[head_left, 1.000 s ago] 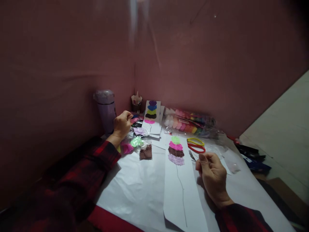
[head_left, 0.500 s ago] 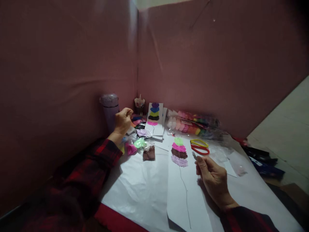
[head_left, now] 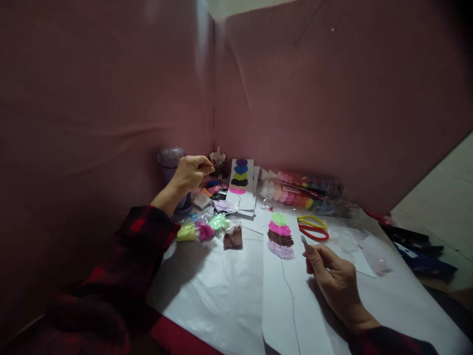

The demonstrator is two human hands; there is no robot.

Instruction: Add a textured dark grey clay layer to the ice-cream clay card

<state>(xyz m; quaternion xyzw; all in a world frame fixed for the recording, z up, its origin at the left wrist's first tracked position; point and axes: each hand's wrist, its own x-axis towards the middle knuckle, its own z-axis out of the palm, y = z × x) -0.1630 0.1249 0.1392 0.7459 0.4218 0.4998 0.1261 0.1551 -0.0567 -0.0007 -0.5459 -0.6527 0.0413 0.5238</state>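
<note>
My left hand (head_left: 192,172) is raised over the clay packets at the back left, fingers pinched together; what they hold is too small to make out. My right hand (head_left: 330,273) rests on the white paper and grips a small metal fork (head_left: 303,240), its tines beside a long paper strip (head_left: 283,291). That strip carries stacked clay patches (head_left: 280,235) in green, pink, brown and lilac above a thin drawn line. Small bags of yellow (head_left: 185,232), pink (head_left: 206,231), green (head_left: 219,222) and brown clay (head_left: 233,239) lie below my left hand.
A purple tumbler (head_left: 170,170) stands in the corner. A finished sample card (head_left: 241,180) leans near a pack of coloured clay sticks (head_left: 295,190). Yellow and red loops (head_left: 312,227) lie right of the strip. Dark objects (head_left: 417,246) sit at the table's right edge. Pink walls enclose the back.
My left hand has lifted up and rightwards from the packets with its fingers pinched. My right hand has stayed by the strip with the fork. The view has shifted slightly.
</note>
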